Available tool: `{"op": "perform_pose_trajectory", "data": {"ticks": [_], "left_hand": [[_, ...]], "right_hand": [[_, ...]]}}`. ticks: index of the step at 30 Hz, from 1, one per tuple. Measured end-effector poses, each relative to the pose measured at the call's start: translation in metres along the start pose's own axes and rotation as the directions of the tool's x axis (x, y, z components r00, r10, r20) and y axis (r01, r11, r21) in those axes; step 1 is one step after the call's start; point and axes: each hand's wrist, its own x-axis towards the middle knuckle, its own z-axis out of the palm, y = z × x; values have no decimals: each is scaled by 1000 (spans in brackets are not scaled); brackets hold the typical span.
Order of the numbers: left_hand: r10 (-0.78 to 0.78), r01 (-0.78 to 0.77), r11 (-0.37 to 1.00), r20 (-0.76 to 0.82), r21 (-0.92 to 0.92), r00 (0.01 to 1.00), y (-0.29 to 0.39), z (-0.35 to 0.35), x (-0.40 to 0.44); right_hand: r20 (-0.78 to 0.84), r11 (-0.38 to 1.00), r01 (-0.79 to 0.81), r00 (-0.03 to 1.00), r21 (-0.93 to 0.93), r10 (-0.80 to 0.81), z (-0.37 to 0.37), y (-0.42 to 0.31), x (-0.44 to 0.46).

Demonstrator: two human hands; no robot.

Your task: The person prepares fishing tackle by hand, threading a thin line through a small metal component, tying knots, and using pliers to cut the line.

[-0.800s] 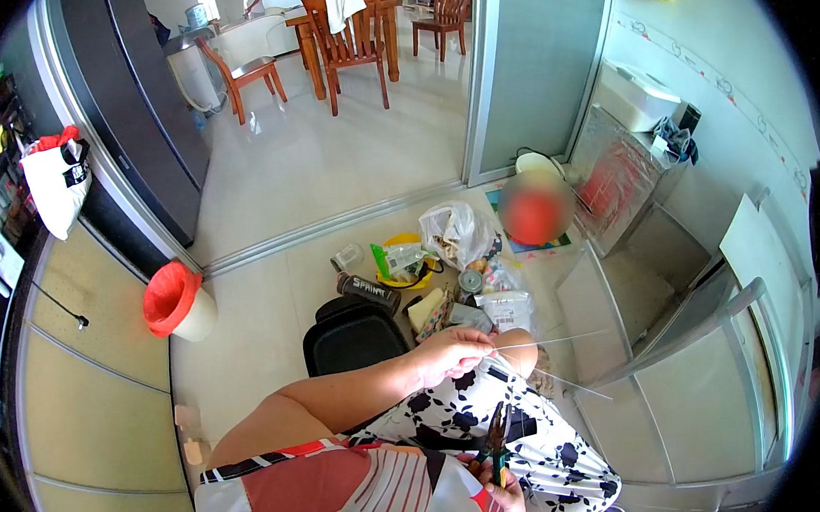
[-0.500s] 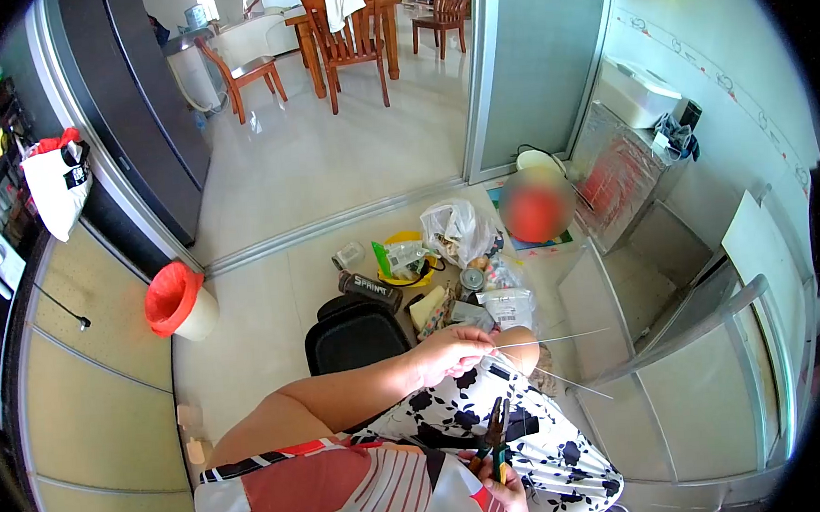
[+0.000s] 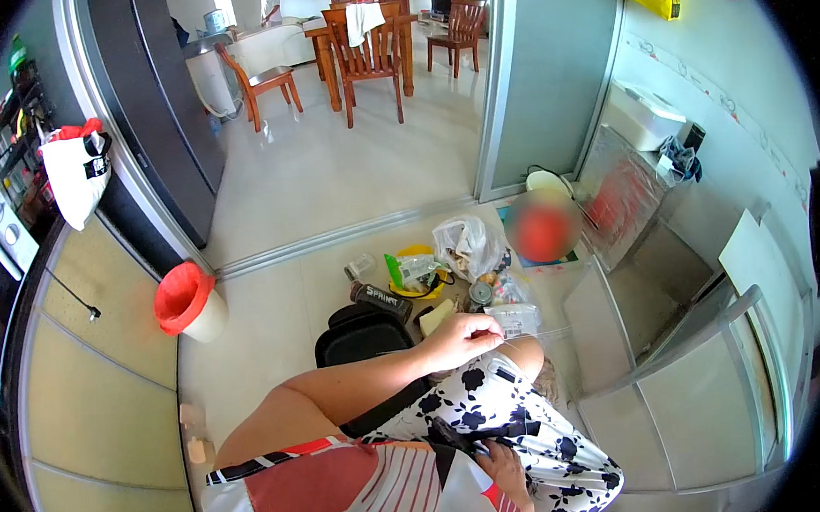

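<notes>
My left hand (image 3: 464, 340) is pinched on a thin pale wire (image 3: 541, 332) above my knee, and its strands trail off to the right. Lower down, my right hand (image 3: 506, 468) rests over my lap, closed around a pair of pliers (image 3: 451, 434). The dark jaws point up and to the left against the shirt, while the handles are mostly hidden by the hand. Black-and-white flowered cloth (image 3: 475, 397) covers my lap beneath both hands.
On the floor ahead lie a black container (image 3: 363, 336), a dark SPRINT bottle (image 3: 382, 301), a tin (image 3: 480, 294) and plastic bags (image 3: 469, 248). A red-lined bin (image 3: 205, 317) stands left. Clear-walled panels (image 3: 690, 384) are at right.
The pliers have swung from upright to pointing up-left, and my right hand has turned with them. My left hand has risen slightly. The view has shifted, moving the room lower and rightward.
</notes>
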Motion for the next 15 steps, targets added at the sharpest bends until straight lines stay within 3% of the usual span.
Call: {"op": "perform_pose_trajectory", "data": {"ticks": [1,2,5,6,9,15], "left_hand": [[23,-23,999,-1,32,1000,3,-2,-2],[7,-7,999,-3,37,1000,5,-5,-4],[-2,1,998,2,68,1000,7,-7,-12],[-28,27,998,12,65,1000,9,-7,-16],[38,-38,997,0,63,999,0,-4,-21],[16,-16,999,-1,38,1000,-8,3,-21]], "right_hand": [[21,1000,-26,999,-5,26,-6,-3,2],[180,996,-90,980,3,88,-12,-5,6],[149,951,-224,969,213,195,-10,-8,12],[87,984,-88,993,152,75,-11,-9,11],[23,976,-67,998,208,63,-19,-14,9],[202,898,-187,973,397,113,-42,-25,4]]}}
